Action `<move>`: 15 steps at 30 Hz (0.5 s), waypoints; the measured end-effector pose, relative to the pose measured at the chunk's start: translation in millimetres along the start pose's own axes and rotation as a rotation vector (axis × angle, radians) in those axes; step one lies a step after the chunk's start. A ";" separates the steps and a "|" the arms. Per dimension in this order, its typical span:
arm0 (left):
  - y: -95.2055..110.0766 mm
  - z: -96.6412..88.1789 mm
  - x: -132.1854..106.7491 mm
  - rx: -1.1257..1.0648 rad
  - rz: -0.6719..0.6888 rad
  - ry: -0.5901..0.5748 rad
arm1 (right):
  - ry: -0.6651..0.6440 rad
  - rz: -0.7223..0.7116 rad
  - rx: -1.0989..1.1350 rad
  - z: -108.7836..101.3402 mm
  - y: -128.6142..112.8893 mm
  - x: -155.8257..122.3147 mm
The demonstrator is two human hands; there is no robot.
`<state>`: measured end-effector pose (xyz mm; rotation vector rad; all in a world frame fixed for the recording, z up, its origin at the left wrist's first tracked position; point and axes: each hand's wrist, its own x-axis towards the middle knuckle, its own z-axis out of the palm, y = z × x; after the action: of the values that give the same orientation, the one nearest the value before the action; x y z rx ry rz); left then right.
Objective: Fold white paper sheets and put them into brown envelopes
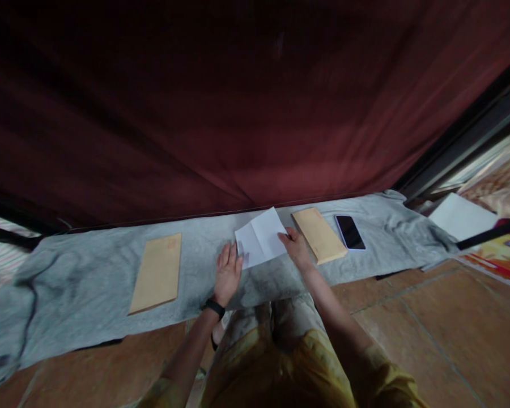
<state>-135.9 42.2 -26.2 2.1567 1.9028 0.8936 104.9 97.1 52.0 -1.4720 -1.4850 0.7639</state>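
A white sheet of paper (259, 241) with a fold crease down its middle lies in front of me, its right side slightly raised. My right hand (295, 246) pinches the right edge of the paper between thumb and fingers. At the paper's left edge, my left hand (228, 272) rests flat with its fingers stretched out, close to or touching that edge. To the right of my right hand lies a stack of brown envelopes (318, 233). Another brown envelope (158, 271) lies apart, to the left of my left hand.
A grey cloth (89, 272) covers the narrow bench. Beyond the envelope stack lies a phone (350, 232) with a dark screen. A dark red curtain (255, 113) hangs along the back edge. At far right are a white sheet (463, 216) and a red-yellow printed box or bag (501, 255).
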 end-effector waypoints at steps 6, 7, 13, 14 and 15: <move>-0.6 -16.8 6.5 -0.159 -0.118 0.093 | 0.048 -0.442 -0.119 -45.0 -65.8 -3.4; -0.4 -20.2 5.8 -0.169 -0.125 0.101 | -0.019 -0.513 -0.206 -46.7 -68.9 -10.8; 1.2 -31.0 -13.6 -0.197 -0.032 0.055 | -0.362 -0.723 -0.589 -22.5 -26.2 -71.5; 1.5 -30.9 -17.7 -0.198 0.002 0.020 | -0.403 -0.741 -0.606 -17.7 -16.2 -80.5; 1.7 -30.4 -21.7 -0.198 0.039 -0.017 | -0.421 -0.742 -0.612 -14.1 -7.3 -88.4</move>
<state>-150.4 13.0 -7.9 2.0850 1.6906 1.0194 106.0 7.3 50.0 -1.0310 -2.5376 0.1514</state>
